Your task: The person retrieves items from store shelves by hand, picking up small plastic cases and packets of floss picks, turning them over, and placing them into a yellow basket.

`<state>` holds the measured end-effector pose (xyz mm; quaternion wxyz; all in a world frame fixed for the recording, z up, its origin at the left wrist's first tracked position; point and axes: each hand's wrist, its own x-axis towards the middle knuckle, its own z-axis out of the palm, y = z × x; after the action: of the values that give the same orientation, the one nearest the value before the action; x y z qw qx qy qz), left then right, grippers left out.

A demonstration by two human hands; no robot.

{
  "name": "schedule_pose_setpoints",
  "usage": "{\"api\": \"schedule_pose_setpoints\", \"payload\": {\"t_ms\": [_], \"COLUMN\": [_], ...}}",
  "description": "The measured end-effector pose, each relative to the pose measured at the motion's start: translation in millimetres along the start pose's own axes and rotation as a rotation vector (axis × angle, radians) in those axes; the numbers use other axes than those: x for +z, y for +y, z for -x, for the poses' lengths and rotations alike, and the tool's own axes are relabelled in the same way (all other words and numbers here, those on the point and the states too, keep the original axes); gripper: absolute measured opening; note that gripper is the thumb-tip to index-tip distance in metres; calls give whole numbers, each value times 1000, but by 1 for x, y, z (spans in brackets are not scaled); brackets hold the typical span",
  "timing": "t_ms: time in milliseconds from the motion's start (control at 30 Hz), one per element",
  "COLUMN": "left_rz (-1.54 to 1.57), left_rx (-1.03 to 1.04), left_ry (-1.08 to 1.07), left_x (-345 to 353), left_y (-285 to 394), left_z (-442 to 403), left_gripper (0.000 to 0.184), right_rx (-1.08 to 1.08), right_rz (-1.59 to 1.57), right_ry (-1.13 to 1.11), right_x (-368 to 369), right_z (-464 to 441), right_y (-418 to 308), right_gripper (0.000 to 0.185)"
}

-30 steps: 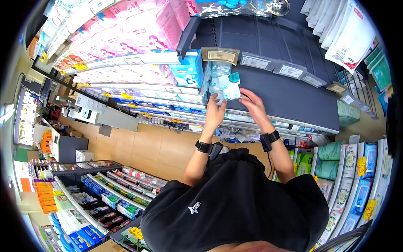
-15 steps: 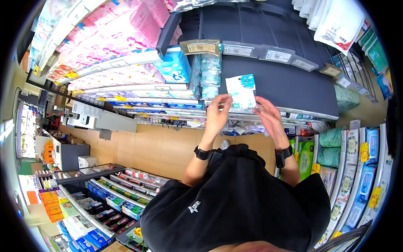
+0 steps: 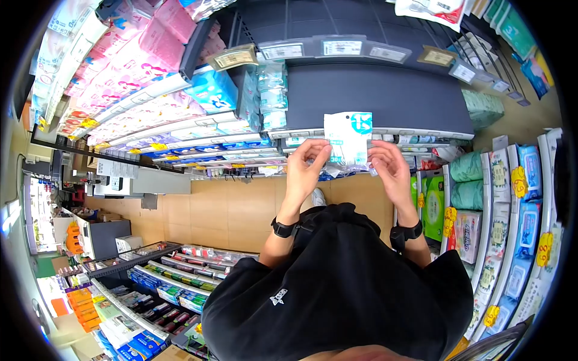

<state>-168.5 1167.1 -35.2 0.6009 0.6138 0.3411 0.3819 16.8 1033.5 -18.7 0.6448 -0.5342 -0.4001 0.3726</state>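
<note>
A small white-and-blue packet [image 3: 348, 141] with a hang hole at its top is held upright in front of the shelf. My left hand [image 3: 306, 168] pinches its left edge between thumb and fingers. At the opposite edge, my right hand [image 3: 391, 171] has its fingers curled and closed on the packet's side. The lower part of the packet looks clear, with pale contents that I cannot make out. Behind it lies a dark grey shelf board [image 3: 385, 96].
Teal packs [image 3: 272, 90] stand at the left of the shelf board, beside a blue pack [image 3: 211, 89] and pink packages [image 3: 141, 60]. Price tags [image 3: 342, 47] line the upper shelf edge. Wipes packs [image 3: 522, 240] fill shelves on the right. Toothpaste-like boxes [image 3: 180, 295] sit low at left.
The packet has come nearer to my body, off the shelf front, and now stands straighter. Both hands stay at its sides. The view has shifted, so the shelves appear further left and up.
</note>
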Motion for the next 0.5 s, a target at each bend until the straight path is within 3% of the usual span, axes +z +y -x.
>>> {"api": "schedule_pose_setpoints", "payload": {"t_ms": [300,500], "left_rz": [-42,162], "left_rx": [-65,-115], "left_ry": [-43,-96], "left_x": [36,54], "left_y": [17,17], "left_z": [63,110], "left_gripper": [19,17], "right_rx": [51,57], "right_rz": [64,26], "right_ry": [80,102], "right_x": [-29,-47], "right_z": [74,126], "right_y": [-24,-25], "right_gripper": [35,34]}}
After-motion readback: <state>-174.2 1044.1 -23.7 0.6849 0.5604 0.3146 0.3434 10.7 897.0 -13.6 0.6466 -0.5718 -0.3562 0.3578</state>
